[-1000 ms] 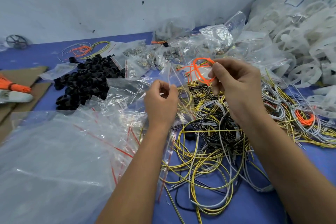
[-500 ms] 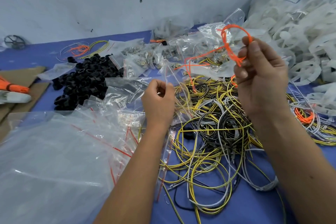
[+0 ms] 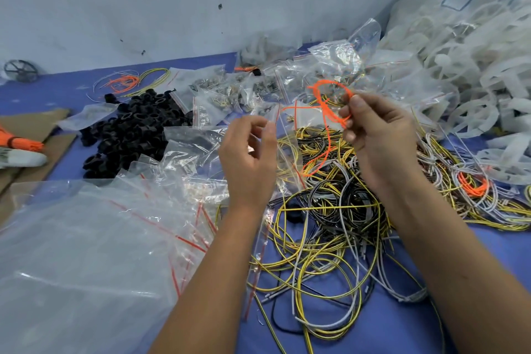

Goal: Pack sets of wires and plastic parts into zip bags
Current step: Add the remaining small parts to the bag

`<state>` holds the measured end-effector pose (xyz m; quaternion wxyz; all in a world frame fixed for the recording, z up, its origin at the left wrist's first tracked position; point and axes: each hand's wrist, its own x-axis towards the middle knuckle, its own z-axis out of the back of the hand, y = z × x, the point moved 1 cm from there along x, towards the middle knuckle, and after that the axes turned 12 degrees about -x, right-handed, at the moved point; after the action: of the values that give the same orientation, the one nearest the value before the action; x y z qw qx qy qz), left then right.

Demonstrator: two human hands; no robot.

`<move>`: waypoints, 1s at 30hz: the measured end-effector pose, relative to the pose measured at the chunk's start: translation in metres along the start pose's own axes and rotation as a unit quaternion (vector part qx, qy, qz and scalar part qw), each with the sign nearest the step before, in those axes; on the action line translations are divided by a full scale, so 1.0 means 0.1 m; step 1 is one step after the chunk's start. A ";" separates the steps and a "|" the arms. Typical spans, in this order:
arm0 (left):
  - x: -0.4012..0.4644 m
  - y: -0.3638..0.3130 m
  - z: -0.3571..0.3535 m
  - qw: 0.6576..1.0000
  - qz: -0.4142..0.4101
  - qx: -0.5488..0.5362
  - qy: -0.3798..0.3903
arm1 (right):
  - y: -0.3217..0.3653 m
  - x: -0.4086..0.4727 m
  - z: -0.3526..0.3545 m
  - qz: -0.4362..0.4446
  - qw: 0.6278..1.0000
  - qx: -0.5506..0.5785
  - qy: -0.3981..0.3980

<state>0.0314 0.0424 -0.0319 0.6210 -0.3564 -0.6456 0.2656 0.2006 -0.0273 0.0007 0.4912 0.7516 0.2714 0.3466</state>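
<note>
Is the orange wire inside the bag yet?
No, the right hand pinches the orange wire in the air beside the zip bag.

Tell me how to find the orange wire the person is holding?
Start at the big tangle of yellow, black and grey wires on the blue table. Just above it, the right hand pinches a thin orange wire. Its top is looped, and it is the only wire lifted off the pile.

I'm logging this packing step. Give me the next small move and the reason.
Probably feed the thin orange wire, pinched looped in the right hand, into the small clear zip bag that the left hand holds beside it; the wire hangs outside.
</note>
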 end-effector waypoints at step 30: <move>-0.07 0.09 -0.08 0.992 0.102 0.076 0.006 | -0.02 0.01 0.04 -0.006 0.997 0.030 0.064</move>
<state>0.0404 0.0418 -0.0423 0.6197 -0.3737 -0.5804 0.3735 0.2046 -0.0277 -0.0024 0.4518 0.7410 0.3168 0.3826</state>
